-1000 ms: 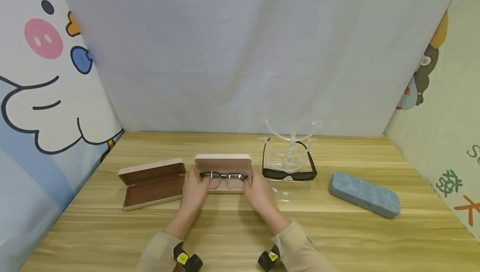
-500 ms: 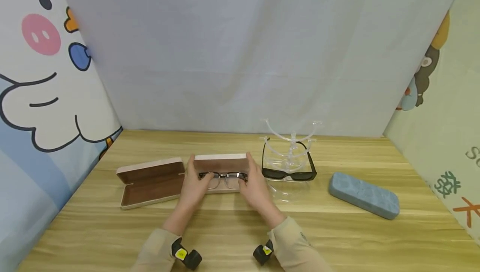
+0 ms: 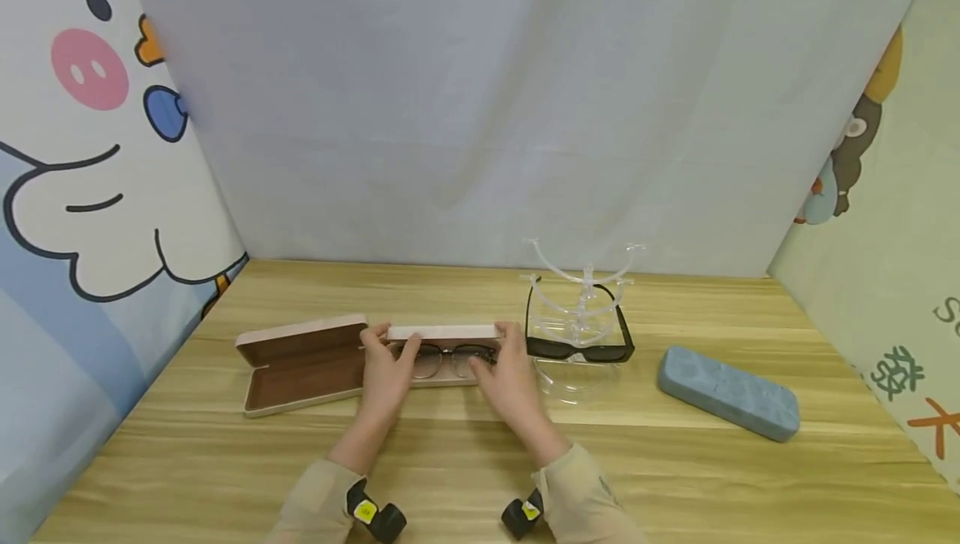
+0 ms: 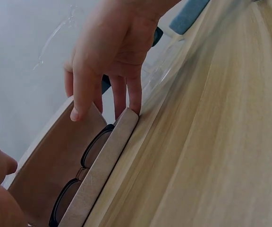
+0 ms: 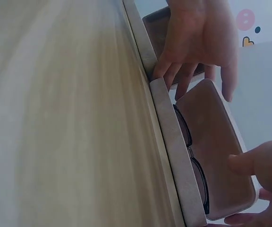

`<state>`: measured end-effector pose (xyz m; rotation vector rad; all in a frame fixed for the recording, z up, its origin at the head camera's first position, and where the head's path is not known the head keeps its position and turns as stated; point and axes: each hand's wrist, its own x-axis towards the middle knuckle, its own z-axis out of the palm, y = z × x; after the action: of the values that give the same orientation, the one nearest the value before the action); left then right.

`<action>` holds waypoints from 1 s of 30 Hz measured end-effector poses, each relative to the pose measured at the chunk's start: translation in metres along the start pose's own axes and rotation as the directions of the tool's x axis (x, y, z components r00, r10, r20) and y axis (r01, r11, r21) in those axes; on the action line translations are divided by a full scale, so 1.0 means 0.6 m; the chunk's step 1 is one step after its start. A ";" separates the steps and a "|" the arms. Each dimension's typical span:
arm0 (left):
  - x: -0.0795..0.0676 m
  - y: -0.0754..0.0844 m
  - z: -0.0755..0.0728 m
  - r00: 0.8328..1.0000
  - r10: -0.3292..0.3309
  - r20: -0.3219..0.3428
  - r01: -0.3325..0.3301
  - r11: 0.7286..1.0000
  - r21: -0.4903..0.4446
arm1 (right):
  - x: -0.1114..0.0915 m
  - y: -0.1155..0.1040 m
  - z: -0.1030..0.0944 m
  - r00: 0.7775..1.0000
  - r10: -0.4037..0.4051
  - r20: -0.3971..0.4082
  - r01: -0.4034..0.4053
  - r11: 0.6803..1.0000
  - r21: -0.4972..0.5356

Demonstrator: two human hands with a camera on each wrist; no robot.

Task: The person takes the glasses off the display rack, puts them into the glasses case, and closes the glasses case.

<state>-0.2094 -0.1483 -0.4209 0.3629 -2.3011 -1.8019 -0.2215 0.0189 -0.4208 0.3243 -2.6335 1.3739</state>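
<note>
A pale pink glasses case (image 3: 444, 332) sits mid-table with its lid tilted partway down. Inside it lie black-rimmed eyeglasses (image 3: 447, 351), their lenses facing the person. My left hand (image 3: 387, 376) holds the left end, thumb at the lid's front edge and fingers around the end. At the other end my right hand (image 3: 513, 377) grips the lid, its thumb in front and its fingers behind. The right wrist view shows the right thumb (image 5: 242, 164) against the lid's brown inside. From the left wrist, the eyeglasses (image 4: 81, 173) show between base and lid.
Left of the hands is a second open glasses case (image 3: 307, 369), brown inside. A clear display stand (image 3: 581, 311) carrying black sunglasses (image 3: 577, 350) is close to the right hand. A blue glasses case (image 3: 727, 392) lies farther right. Grey cloth (image 3: 480, 111) hangs behind the table.
Both hands have moved from the case's lower part and the eyeglasses up to the lid. The lid, upright before, now leans forward and lower over the eyeglasses.
</note>
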 end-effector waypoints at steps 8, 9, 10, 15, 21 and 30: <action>0.003 0.003 -0.007 1.000 -0.026 -0.005 0.027 0.999 0.043 | -0.006 0.007 0.012 0.984 -0.069 -0.167 0.062 0.997 -0.047; 0.003 0.003 -0.008 0.999 -0.035 0.004 0.035 0.998 0.046 | -0.006 0.007 0.012 0.983 -0.066 -0.173 0.060 0.997 -0.043; 0.003 0.004 -0.009 0.999 -0.042 0.013 0.041 0.998 0.047 | -0.006 0.007 0.012 0.982 -0.065 -0.175 0.059 0.997 -0.038; 0.004 0.006 -0.011 0.998 -0.062 0.021 0.062 0.998 0.030 | -0.006 0.007 0.010 0.984 -0.066 -0.166 0.058 0.997 -0.051; 0.004 0.010 -0.012 0.996 -0.091 0.000 0.091 0.996 0.019 | -0.006 0.004 0.006 0.984 -0.074 -0.162 0.064 0.996 -0.068; 0.002 0.007 -0.017 0.995 -0.093 0.028 0.090 0.993 0.081 | -0.011 0.006 0.002 0.989 -0.071 -0.128 0.061 0.995 -0.083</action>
<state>-0.2078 -0.1572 -0.4142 0.4631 -2.4206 -1.7728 -0.2162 0.0206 -0.4260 0.2973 -2.5381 1.2235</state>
